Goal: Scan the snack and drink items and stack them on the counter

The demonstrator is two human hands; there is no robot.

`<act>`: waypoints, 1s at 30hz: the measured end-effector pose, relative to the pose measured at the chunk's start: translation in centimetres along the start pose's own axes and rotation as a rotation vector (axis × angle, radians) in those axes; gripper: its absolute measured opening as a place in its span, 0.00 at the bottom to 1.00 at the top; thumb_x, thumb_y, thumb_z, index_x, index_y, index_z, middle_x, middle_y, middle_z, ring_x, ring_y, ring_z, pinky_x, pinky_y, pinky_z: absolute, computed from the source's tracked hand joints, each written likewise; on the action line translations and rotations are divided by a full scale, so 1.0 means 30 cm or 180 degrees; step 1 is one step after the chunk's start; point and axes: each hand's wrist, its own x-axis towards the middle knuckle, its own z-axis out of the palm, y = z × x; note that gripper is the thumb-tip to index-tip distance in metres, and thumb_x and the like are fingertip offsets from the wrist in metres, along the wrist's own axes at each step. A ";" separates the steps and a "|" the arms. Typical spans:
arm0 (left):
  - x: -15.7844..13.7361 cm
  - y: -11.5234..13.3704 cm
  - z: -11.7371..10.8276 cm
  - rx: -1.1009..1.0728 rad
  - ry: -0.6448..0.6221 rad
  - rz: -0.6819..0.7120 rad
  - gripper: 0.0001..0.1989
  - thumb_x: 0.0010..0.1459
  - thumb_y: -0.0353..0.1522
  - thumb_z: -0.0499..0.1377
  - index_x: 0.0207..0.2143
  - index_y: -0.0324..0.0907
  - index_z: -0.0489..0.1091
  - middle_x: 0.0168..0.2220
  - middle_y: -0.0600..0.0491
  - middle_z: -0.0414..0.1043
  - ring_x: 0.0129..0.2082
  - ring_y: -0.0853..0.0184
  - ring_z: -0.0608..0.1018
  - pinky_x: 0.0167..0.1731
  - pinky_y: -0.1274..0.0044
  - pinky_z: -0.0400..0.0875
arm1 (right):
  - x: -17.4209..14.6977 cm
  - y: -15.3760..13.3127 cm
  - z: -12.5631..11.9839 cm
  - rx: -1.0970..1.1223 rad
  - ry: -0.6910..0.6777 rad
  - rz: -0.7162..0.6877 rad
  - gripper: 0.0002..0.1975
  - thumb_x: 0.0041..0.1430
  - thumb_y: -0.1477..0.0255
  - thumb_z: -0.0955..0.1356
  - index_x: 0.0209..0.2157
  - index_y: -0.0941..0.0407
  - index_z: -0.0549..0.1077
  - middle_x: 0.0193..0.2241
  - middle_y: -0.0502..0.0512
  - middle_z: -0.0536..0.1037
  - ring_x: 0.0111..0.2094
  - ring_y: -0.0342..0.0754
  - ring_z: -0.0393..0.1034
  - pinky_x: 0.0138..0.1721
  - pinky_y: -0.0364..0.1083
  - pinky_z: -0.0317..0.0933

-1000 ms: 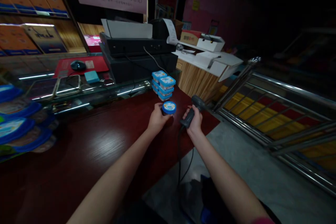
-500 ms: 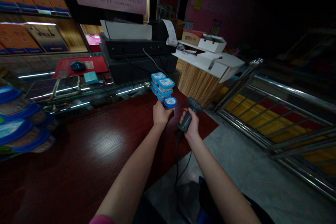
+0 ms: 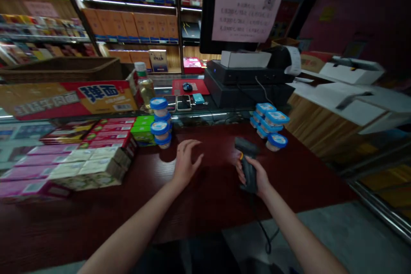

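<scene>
My right hand [image 3: 253,175] grips a dark barcode scanner [image 3: 248,167] by its handle, and its cable hangs past the counter's front edge. My left hand [image 3: 188,160] is over the counter with fingers apart and nothing in it. Left of that hand stand two stacks of round tubs with blue lids [image 3: 159,127]. A single round blue-lidded tub [image 3: 276,141] sits to the right of the scanner, in front of stacked rectangular tubs with light blue lids [image 3: 271,117].
Boxed cartons [image 3: 99,167] lie in rows at the left of the dark red counter [image 3: 205,205]. Behind are a noodle box [image 3: 70,96], a bottle [image 3: 145,87], a mouse [image 3: 187,87] and a black cash drawer [image 3: 244,90]. A metal railing [image 3: 382,209] stands at the right.
The view has swung left. My left hand has let go of the round tub, which stays by the rectangular stack, and moved left. The scanner remains in my right hand.
</scene>
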 end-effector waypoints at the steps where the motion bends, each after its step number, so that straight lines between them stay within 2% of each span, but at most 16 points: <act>1: -0.005 -0.041 -0.077 0.0206 0.0236 -0.0078 0.21 0.62 0.30 0.64 0.57 0.46 0.67 0.53 0.46 0.69 0.57 0.56 0.71 0.60 0.61 0.67 | 0.033 0.035 0.056 -0.0046 -0.0163 0.0144 0.17 0.53 0.58 0.75 0.36 0.56 0.73 0.23 0.46 0.70 0.16 0.39 0.60 0.11 0.38 0.59; 3: -0.010 -0.121 -0.195 0.0473 0.0762 -0.0302 0.23 0.61 0.33 0.66 0.57 0.44 0.66 0.54 0.44 0.66 0.57 0.55 0.70 0.59 0.61 0.68 | 0.105 0.096 0.165 -0.0154 -0.0487 0.0358 0.18 0.53 0.57 0.74 0.36 0.56 0.74 0.23 0.46 0.71 0.16 0.39 0.61 0.11 0.38 0.59; 5: -0.003 -0.189 -0.263 0.0576 0.1251 -0.0512 0.28 0.59 0.37 0.67 0.59 0.42 0.64 0.56 0.41 0.63 0.58 0.54 0.68 0.57 0.62 0.69 | 0.177 0.144 0.258 -0.0235 -0.0764 0.0528 0.18 0.53 0.58 0.74 0.36 0.57 0.74 0.23 0.46 0.71 0.16 0.40 0.61 0.11 0.38 0.59; 7: 0.014 -0.241 -0.290 0.0636 0.1479 -0.0615 0.34 0.58 0.40 0.68 0.62 0.40 0.61 0.58 0.39 0.61 0.59 0.52 0.67 0.58 0.61 0.69 | 0.239 0.176 0.326 -0.0272 -0.0902 0.0611 0.18 0.53 0.57 0.74 0.36 0.57 0.75 0.22 0.46 0.71 0.16 0.39 0.61 0.11 0.38 0.59; 9: 0.035 -0.275 -0.289 0.0740 0.1430 -0.0679 0.38 0.57 0.42 0.69 0.64 0.40 0.59 0.60 0.38 0.62 0.61 0.51 0.66 0.62 0.59 0.64 | 0.283 0.196 0.365 -0.0298 -0.0936 0.0636 0.19 0.52 0.57 0.75 0.36 0.58 0.75 0.22 0.46 0.71 0.16 0.39 0.61 0.11 0.38 0.59; 11: 0.054 -0.292 -0.274 0.0862 0.1275 -0.0765 0.41 0.56 0.43 0.70 0.66 0.41 0.58 0.62 0.38 0.64 0.62 0.50 0.65 0.65 0.57 0.59 | 0.305 0.204 0.377 -0.0298 -0.0933 0.0659 0.19 0.52 0.58 0.75 0.36 0.58 0.75 0.22 0.46 0.71 0.16 0.39 0.61 0.11 0.38 0.59; 14: 0.072 -0.302 -0.246 0.0948 0.1153 -0.0877 0.42 0.54 0.43 0.71 0.66 0.42 0.60 0.62 0.40 0.67 0.63 0.49 0.66 0.65 0.59 0.58 | 0.308 0.204 0.369 -0.0249 -0.0976 0.0662 0.17 0.54 0.59 0.73 0.36 0.57 0.74 0.22 0.46 0.70 0.17 0.40 0.60 0.11 0.38 0.57; 20: 0.086 -0.320 -0.224 0.1030 0.1125 -0.1000 0.40 0.56 0.41 0.70 0.67 0.44 0.60 0.64 0.41 0.68 0.67 0.48 0.64 0.67 0.56 0.53 | 0.294 0.194 0.364 -0.0321 -0.1103 0.0763 0.15 0.57 0.60 0.72 0.38 0.58 0.74 0.24 0.48 0.70 0.18 0.40 0.60 0.12 0.38 0.58; 23: 0.091 -0.305 -0.244 0.0900 0.1222 -0.0845 0.38 0.56 0.42 0.70 0.66 0.46 0.62 0.62 0.42 0.70 0.66 0.49 0.66 0.67 0.56 0.55 | 0.292 0.191 0.371 -0.0324 -0.1072 0.0779 0.15 0.58 0.60 0.71 0.38 0.58 0.74 0.24 0.48 0.70 0.18 0.40 0.60 0.13 0.38 0.59; 27: 0.087 -0.233 -0.264 0.0217 0.1215 -0.0447 0.41 0.55 0.46 0.70 0.66 0.47 0.60 0.64 0.43 0.67 0.65 0.50 0.68 0.66 0.57 0.60 | 0.289 0.181 0.366 -0.0217 -0.1013 0.0714 0.15 0.56 0.60 0.72 0.37 0.57 0.73 0.24 0.47 0.69 0.18 0.40 0.59 0.12 0.38 0.57; 29: 0.076 -0.195 -0.250 -0.0522 0.1065 -0.0520 0.46 0.53 0.48 0.71 0.68 0.49 0.55 0.65 0.42 0.66 0.64 0.51 0.71 0.63 0.60 0.66 | 0.284 0.169 0.358 -0.0125 -0.0970 0.0649 0.14 0.57 0.60 0.71 0.36 0.56 0.72 0.24 0.46 0.68 0.18 0.39 0.58 0.12 0.37 0.57; 30: 0.068 -0.179 -0.238 -0.0952 0.0933 -0.0692 0.47 0.53 0.49 0.71 0.69 0.50 0.54 0.64 0.42 0.67 0.63 0.52 0.73 0.61 0.62 0.68 | 0.281 0.162 0.354 -0.0091 -0.0952 0.0616 0.13 0.57 0.60 0.71 0.36 0.56 0.71 0.23 0.46 0.68 0.18 0.40 0.58 0.12 0.37 0.57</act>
